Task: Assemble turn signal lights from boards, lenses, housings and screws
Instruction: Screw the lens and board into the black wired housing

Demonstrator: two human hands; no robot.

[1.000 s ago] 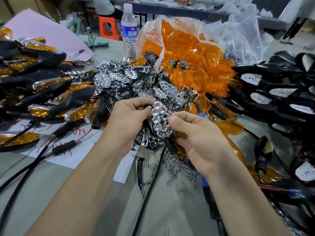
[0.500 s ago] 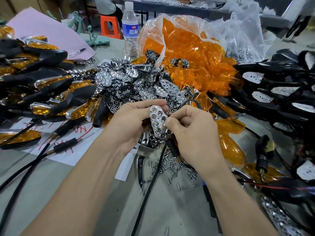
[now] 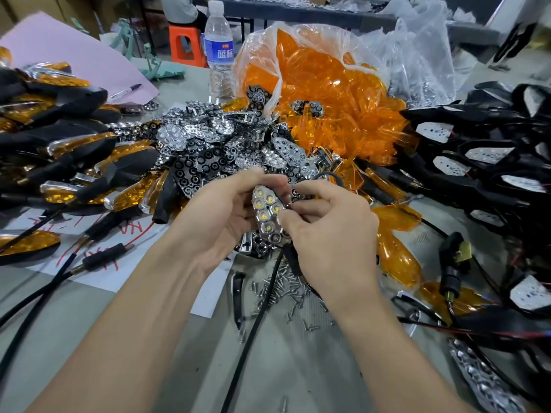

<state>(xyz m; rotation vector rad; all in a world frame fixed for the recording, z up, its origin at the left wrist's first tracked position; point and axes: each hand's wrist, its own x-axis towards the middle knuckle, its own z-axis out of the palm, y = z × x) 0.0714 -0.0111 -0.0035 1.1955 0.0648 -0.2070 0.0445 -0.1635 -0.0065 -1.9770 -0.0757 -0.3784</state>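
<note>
Behind right hand (image 3: 331, 234), half-hidden reflector (image 3: 266, 216).

We're at a factory assembly bench (image 3: 298, 368): orange lenses (image 3: 328, 93) heaped beyond our right hand (image 3: 331, 239), loose screws (image 3: 277, 293) beneath it.

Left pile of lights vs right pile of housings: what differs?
The left pile has amber lenses fitted; the right pile has none. The right pile shows bare white boards in open fronts; the left pile's fronts are covered. Both are heaps of black bodies.
</note>
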